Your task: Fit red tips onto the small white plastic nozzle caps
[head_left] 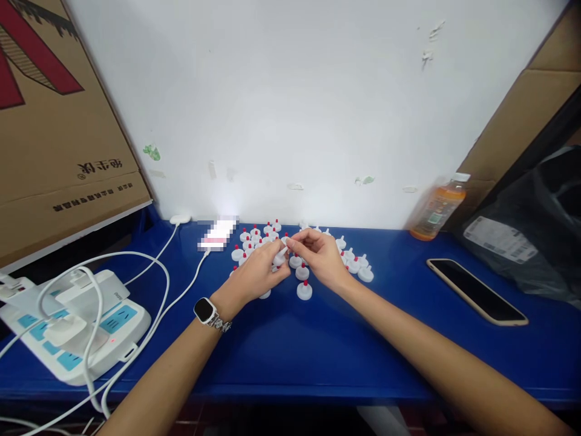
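Note:
My left hand (259,265), with a watch on its wrist, grips a white nozzle cap (280,257) tilted toward the right. Thumb and fingers of my right hand (323,257) are pinched together at the tip of that cap; whatever they hold is too small to make out. Around both hands stand several white nozzle caps with red tips, one of them a red-tipped cap (304,292) nearest me. To the right of my right hand is a group of white caps, many with bare spouts, such as a plain nozzle cap (365,274).
On the blue table (290,351) a white power strip (109,339) with looping cables lies at left, near a lit, blurred-out device (218,234). A phone (476,292) and an orange drink bottle (438,209) are at right. A white wall (290,109) rises behind.

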The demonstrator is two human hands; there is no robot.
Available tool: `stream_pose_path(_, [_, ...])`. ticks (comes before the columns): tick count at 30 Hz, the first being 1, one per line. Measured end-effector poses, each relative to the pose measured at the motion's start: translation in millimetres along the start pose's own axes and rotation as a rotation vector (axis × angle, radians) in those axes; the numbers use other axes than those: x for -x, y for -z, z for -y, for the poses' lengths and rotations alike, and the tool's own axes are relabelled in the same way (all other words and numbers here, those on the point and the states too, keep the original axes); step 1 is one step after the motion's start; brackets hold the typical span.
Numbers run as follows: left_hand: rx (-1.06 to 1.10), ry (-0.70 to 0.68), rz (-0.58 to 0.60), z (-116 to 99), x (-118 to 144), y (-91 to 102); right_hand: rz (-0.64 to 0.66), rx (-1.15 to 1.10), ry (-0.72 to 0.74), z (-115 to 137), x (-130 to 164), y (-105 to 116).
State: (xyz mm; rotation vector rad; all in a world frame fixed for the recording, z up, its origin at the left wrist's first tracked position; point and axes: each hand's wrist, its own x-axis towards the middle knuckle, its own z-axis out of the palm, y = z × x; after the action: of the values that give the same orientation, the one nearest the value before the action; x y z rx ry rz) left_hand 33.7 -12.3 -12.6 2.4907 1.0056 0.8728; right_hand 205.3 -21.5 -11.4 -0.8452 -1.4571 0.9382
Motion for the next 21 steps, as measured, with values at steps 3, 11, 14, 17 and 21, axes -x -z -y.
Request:
stream_pose_path(3, [-0.01,0.01,0.004,1.6,0.0,-0.6,0.042,0.037,0.018,-0.1,1.7,0.6])
stream_pose_path(11, [-0.064,0.09,-0.076,-4.4,-2.2,-1.2,0.095,0.095,0.06,5.3,1.0,-3.3])
stream_pose_path(14, [-0.061,0.12,-0.064,-7.6,-2.4,0.8,0.103,0.112,0.068,5.2,0.0,-4.5])
stream_pose_path(17, [-0.048,0.126,-0.053,-7.3,-2.0,1.9,0.122,0.145,0.073,3.6,-0.6,-4.4])
stream_pose_path(21, [0.018,0.104,-0.06,-5.5,-1.6,0.9,0.152,0.164,0.048,3.2,-2.3,-2.8])
